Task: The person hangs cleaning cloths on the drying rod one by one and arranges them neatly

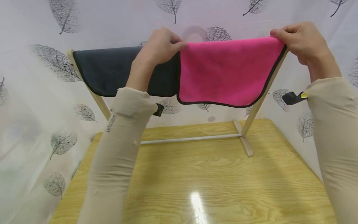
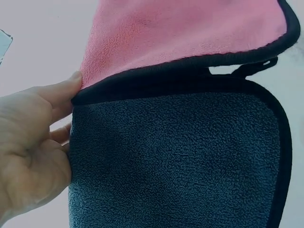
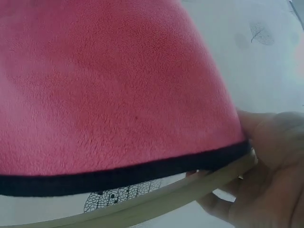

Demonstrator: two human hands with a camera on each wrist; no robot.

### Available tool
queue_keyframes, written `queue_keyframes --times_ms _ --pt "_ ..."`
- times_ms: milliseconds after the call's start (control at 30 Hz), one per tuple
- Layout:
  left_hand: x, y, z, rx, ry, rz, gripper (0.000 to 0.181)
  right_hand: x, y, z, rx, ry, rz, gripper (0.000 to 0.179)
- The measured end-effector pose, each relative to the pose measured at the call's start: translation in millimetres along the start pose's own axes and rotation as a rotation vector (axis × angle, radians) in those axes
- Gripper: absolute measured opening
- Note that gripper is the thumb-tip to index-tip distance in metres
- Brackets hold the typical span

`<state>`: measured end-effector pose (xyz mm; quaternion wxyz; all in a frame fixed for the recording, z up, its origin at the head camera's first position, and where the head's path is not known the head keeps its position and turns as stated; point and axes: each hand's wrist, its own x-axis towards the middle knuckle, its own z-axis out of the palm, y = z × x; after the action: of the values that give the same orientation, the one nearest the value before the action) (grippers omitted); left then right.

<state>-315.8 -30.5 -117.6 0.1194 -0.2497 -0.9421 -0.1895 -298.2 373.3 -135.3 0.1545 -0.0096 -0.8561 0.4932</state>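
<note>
A pink towel [image 1: 229, 71] with black edging hangs folded over the top of a wooden drying rack [image 1: 264, 93], on its right half. Beside it on the left hangs a dark grey towel [image 1: 112, 70] with the same edging. My left hand [image 1: 159, 46] pinches the pink towel's top left corner, where the two towels meet; its thumb [image 2: 69, 88] lies on the near side. At the top right corner, by the rack's right post, my right hand [image 1: 306, 43] pinches the pink towel between thumb and fingers. The rack's top bar is hidden under the cloth.
The rack stands at the back of a wood-grain table [image 1: 195, 171]. A white lower rod [image 1: 190, 139] runs into its right foot [image 1: 246, 144]. Behind hangs a pale curtain [image 1: 22, 118] printed with leaves. My left forearm covers the rack's lower left part.
</note>
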Motion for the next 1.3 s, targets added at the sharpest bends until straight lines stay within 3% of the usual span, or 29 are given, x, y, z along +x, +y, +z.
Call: queue_keyframes --times_ms 133,267,467,600,700,800,933,1000,1100,1200,1300 --pt "0.7 0.3 1.4 -0.009 0.009 -0.015 0.037 7.3 -7 1 -0.144 0.014 0.014 0.015" --pt "0.9 -0.2 1.7 -0.008 0.004 -0.022 0.038 15.3 -9 6 -0.172 0.067 -0.07 0.012" --pt "0.5 0.5 1.6 0.006 0.016 -0.018 0.037 11.3 -14 15 -0.257 0.192 -0.118 0.017" --pt "0.2 2.2 1.2 0.0 0.013 -0.03 0.038 2.9 -13 23 -0.392 0.312 -0.245 0.028" --pt "-0.1 2.6 1.0 -0.003 0.008 -0.036 0.037 1.6 -8 23 -0.411 0.35 -0.377 0.026" --pt "0.7 2.6 1.3 -0.003 0.006 -0.044 0.037 0.0 -2 15 -0.385 0.288 -0.456 0.021" --pt "3.1 3.7 1.8 -0.002 0.0 -0.057 0.036 -6.2 3 3 -0.391 0.132 -0.49 0.017" --pt "3.8 4.0 1.8 -0.005 -0.003 -0.064 0.037 -8.0 3 -1 -0.427 0.086 -0.508 0.006" --pt "3.4 3.7 2.1 -0.006 -0.003 -0.063 0.037 -8.1 -2 -3 -0.529 0.061 -0.517 0.029" --pt "3.0 3.3 2.3 -0.01 -0.003 -0.061 0.037 -5.3 -7 -5 -0.566 0.049 -0.472 0.031" --pt "3.1 3.1 2.3 -0.011 -0.001 -0.058 0.037 -1.1 -12 -4 -0.522 0.037 -0.402 0.036"
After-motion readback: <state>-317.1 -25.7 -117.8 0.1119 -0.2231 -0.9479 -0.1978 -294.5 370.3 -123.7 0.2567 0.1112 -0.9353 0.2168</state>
